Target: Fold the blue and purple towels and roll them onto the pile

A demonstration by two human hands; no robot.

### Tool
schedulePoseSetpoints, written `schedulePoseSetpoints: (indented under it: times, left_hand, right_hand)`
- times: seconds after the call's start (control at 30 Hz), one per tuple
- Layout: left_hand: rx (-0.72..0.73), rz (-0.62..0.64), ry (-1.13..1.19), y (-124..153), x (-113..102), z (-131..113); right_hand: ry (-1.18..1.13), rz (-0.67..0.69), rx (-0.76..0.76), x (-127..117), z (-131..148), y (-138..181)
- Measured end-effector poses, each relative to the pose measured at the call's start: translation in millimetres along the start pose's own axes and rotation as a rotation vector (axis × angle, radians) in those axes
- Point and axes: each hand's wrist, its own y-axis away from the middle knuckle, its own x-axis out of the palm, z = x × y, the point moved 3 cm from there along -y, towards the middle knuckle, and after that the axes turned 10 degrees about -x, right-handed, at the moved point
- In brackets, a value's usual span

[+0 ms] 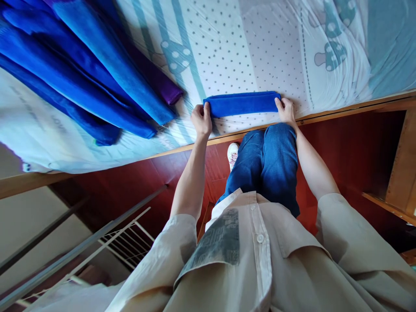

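A blue cloth (245, 104), folded into a long narrow strip, lies along the near edge of the bed in front of my knees. My left hand (202, 119) pinches its left end between thumb and fingers. At the opposite end, my right hand (286, 111) grips the right corner in the same way. To the left of my left hand lie several long blue cloths (87, 73), fanned out on the bed, with a purple cloth (167, 89) among them.
The bed sheet (224, 47) has dots, stripes and mushroom prints, with a wooden bed edge (341, 110) in front. Below is a reddish floor (214, 162). A white wire rack (130, 242) and metal rails stand at lower left. A wooden frame (401, 169) is at right.
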Motion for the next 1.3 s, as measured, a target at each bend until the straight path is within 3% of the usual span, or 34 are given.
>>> schedulePoseSetpoints:
  times: [0.63, 0.9, 1.13, 1.2, 1.3]
  left_hand:
    - [0.003, 0.036, -0.02, 0, -4, -1]
    - [-0.012, 0.065, -0.01, -9, -6, 5]
    - [0.03, 0.104, -0.023, -9, -13, 4]
    - [0.045, 0.076, -0.035, -9, -14, 4]
    - [0.065, -0.028, -0.062, -3, -15, 3]
  right_hand:
    - [-0.038, 0.009, 0.043, -8, 12, 0]
    - [-0.113, 0.025, 0.008, -18, 23, -11]
    - [0.04, 0.078, -0.038, -30, 24, -36]
    - [0.081, 0.09, -0.094, -35, 36, -47]
    - [0.099, 0.119, -0.274, -28, 77, -58]
